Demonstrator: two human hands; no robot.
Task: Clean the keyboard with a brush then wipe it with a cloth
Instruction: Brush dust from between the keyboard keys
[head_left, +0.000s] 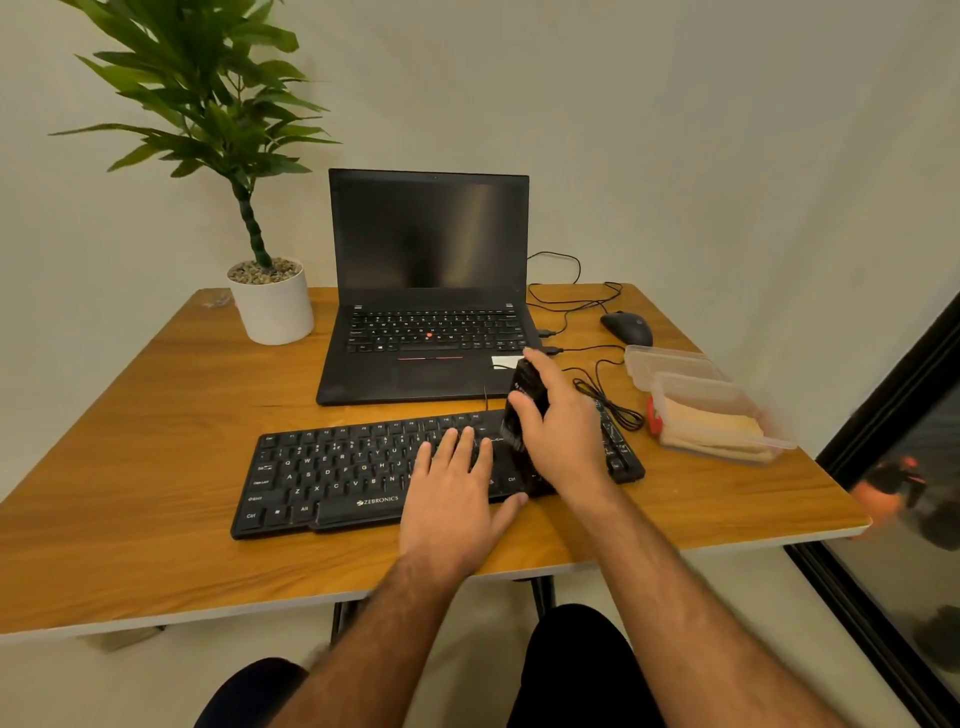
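A black keyboard (332, 475) lies across the front of the wooden table (130, 441). My left hand (460, 493) rests flat on its right-middle keys with fingers straight. My right hand (558, 431) grips a black brush (522, 415) and holds it upright over the keyboard's right part, bristles down on the keys. A folded beige cloth (711, 431) lies in a clear plastic container (727, 400) to the right of the keyboard.
An open black laptop (426, 291) stands behind the keyboard. A potted plant (270, 301) sits at the back left, a black mouse (626, 326) and tangled cables (608, 400) at the back right. A red item (652, 415) lies beside the container. A dark glass panel (904, 467) borders the right.
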